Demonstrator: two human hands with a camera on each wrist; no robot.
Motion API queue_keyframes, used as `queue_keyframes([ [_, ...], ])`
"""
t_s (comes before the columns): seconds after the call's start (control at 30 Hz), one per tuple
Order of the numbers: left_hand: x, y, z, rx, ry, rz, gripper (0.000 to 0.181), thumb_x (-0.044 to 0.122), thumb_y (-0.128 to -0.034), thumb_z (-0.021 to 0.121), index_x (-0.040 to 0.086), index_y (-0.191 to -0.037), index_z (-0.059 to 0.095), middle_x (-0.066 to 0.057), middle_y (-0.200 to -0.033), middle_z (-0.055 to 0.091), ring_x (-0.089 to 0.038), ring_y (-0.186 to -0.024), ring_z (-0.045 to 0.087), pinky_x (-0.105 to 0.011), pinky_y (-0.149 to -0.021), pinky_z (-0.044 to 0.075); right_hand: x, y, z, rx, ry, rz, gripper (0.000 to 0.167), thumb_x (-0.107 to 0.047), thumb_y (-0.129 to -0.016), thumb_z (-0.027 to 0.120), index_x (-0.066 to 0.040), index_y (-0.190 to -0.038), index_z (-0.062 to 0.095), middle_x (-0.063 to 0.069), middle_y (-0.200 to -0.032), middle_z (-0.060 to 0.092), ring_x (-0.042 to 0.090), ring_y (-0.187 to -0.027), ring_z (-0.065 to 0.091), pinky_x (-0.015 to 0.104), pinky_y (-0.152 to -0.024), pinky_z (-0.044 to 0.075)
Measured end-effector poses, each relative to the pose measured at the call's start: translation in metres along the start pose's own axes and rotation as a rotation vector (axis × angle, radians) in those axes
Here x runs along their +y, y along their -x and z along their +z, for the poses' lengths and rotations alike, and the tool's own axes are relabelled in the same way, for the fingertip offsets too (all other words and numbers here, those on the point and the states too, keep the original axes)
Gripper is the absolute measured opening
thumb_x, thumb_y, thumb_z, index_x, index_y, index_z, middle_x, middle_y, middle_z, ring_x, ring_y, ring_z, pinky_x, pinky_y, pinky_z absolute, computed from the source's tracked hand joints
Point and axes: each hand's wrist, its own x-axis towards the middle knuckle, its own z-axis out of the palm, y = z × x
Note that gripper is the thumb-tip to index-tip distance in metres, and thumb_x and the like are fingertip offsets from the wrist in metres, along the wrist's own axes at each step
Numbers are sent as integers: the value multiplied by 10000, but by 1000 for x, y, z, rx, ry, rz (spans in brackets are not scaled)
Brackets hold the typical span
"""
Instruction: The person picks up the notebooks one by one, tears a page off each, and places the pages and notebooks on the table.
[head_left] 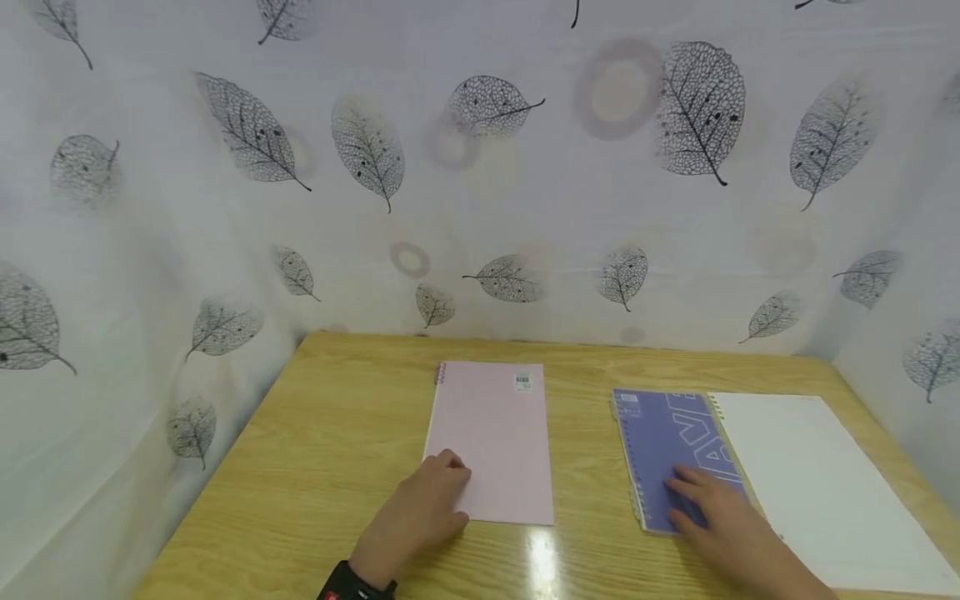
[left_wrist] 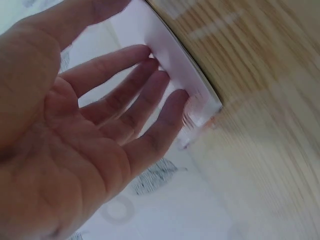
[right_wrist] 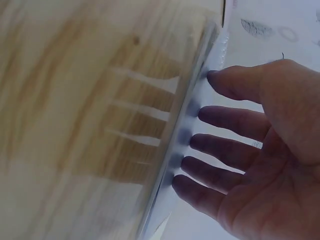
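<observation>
In the head view a pink spiral notebook [head_left: 495, 442] with a small white label lies flat on the wooden table. My left hand [head_left: 420, 512] is at its lower left corner; in the left wrist view the lightly bent fingers [left_wrist: 142, 105] meet its cover, thumb apart. Further right lies a blue-purple spiral notebook [head_left: 660, 450] with white outlined lettering. Over its lower right part is my right hand [head_left: 723, 521], fingers spread. The right wrist view shows those fingertips [right_wrist: 200, 142] at the cover, touching or just above it. Neither hand grips anything.
A larger white pad [head_left: 825, 492] with a spiral lies right beside the blue-purple notebook, partly behind my right forearm. The wooden table [head_left: 300, 442] ends at a white leaf-patterned cloth [head_left: 555, 200] at the back and sides. A black watch [head_left: 356, 583] is on my left wrist.
</observation>
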Motion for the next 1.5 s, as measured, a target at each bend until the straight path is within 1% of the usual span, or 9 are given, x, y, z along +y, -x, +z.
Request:
queue_keyframes([
  [0.23, -21, 13, -7, -39, 87, -69, 464, 126, -824, 796, 4, -1258, 689, -109, -1277, 617, -286, -1175, 628, -455, -1004, 556, -37, -13, 10, -27, -4, -67, 446, -276, -903, 767, 1, -1249, 712, 250, -1380, 629, 464, -1268, 599, 618, -1025, 504],
  [0.4, -22, 14, -13, -40, 128, -80, 463, 149, -873, 761, -2, -1300, 666, -129, -1272, 630, -303, -1179, 634, -486, -1003, 551, -65, -22, 15, -57, -45, -103, 435, -294, -916, 756, -31, -1259, 718, 210, -1401, 633, 429, -1295, 592, 586, -1045, 499],
  [0.53, 0, 5, -11, 51, 158, 32, 417, 184, -919, 734, 27, -1300, 666, -97, -1212, 665, -249, -1111, 654, -419, -945, 583, -78, -27, 17, -51, -83, -151, 411, -291, -923, 746, -28, -1238, 726, 205, -1383, 647, 423, -1277, 605, 583, -1033, 505],
  [0.63, 31, -7, -4, 104, 158, 143, 397, 221, -925, 745, 77, -1289, 683, -42, -1193, 677, -177, -1073, 658, -300, -878, 596, -82, -29, 18, -33, -98, -171, 381, -259, -917, 750, -19, -1212, 733, 210, -1360, 659, 426, -1250, 621, 587, -1021, 513],
  [0.8, 80, -30, 17, 166, 9, 314, 412, 314, -898, 787, 135, -1260, 704, 12, -1163, 671, -70, -995, 624, -129, -738, 524, -78, -30, 16, 7, -106, -168, 337, -195, -893, 769, -1, -1167, 743, 221, -1297, 690, 412, -1189, 660, 556, -989, 543],
  [0.9, 99, -43, 32, 166, -118, 359, 453, 421, -869, 808, 169, -1232, 708, 36, -1122, 677, -52, -954, 617, -120, -704, 505, -73, -29, 14, -20, -142, -148, 351, -188, -906, 758, 16, -1190, 730, 234, -1304, 682, 422, -1201, 653, 562, -992, 537],
  [1.13, 119, -63, 50, 184, -341, 383, 410, 528, -841, 799, 227, -1116, 750, 91, -1020, 697, -42, -848, 610, -129, -691, 513, -55, -22, 8, -5, -184, -110, 329, -188, -911, 757, -8, -1185, 738, 211, -1273, 705, 420, -1151, 683, 547, -930, 572],
  [1.37, 128, -66, 46, 196, -356, 421, 210, 394, -898, 768, 238, -1038, 747, 97, -905, 691, -31, -720, 558, -123, -560, 436, -42, -14, -9, 145, -204, -39, 346, -109, -887, 779, 28, -1198, 714, 261, -1222, 711, 437, -1062, 715, 394, -747, 641],
  [1.5, 125, -66, 47, 252, -296, 468, 90, 301, -941, 708, 241, -1004, 729, 120, -830, 660, -3, -651, 504, -101, -530, 360, -36, -9, -26, 284, -237, 122, 354, -174, -986, 684, 44, -1265, 669, 315, -1207, 697, 462, -948, 740, 375, -650, 636],
])
